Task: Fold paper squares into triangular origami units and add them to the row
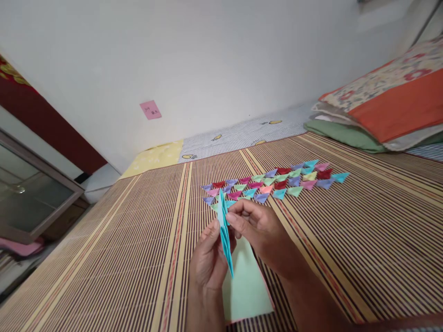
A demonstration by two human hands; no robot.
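Step in hand: the person is folding a narrow blue paper strip (224, 230); I judge this is the middle of the folding, because the strip is already long and doubled, but it is not yet a small triangle like the others.
Left hand (208, 263): it holds the lower part of the strip from the left side, thumb up along the paper, fingers closed behind it.
Right hand (258, 228): fingertips pressed together on the upper-middle of the strip, pinching it from the right.
Strip position: it stands almost upright between both hands, the top point going far, the bottom point coming near, a little to the right of the left wrist.
Crease: I cannot tell for sure whether the fingers press a new crease or only hold the paper, since the strip is seen from its edge.
Next move, my judgement: it needs a firm pinch of both hands and a careful bend of the ends, so that the edges meet evenly.
Paper stack (245, 286): pale green sheets lie flat on the mat, just under and near the hands.
Folded triangles (273, 182): many small coloured pieces lie in rows, farther than the hands and to the right.
Mat (104, 258): a striped bamboo mat bears everything.
Far right: folded bedding (384, 106) is stacked by the wall.
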